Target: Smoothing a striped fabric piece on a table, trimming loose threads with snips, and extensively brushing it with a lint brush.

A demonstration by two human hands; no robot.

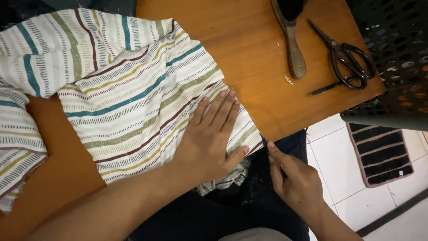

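Left hand [209, 138] pressed flat, fingers [223, 109] spread narrow on striped cloth [133, 98]. Right hand [292, 176] pinching cloth corner just beside, at the bench [249, 40] edge. Scissors [345, 60] well beyond.

wooden table [249, 49] | striped fabric [133, 98] | black scissors [347, 60] | wooden-handled brush [292, 40]
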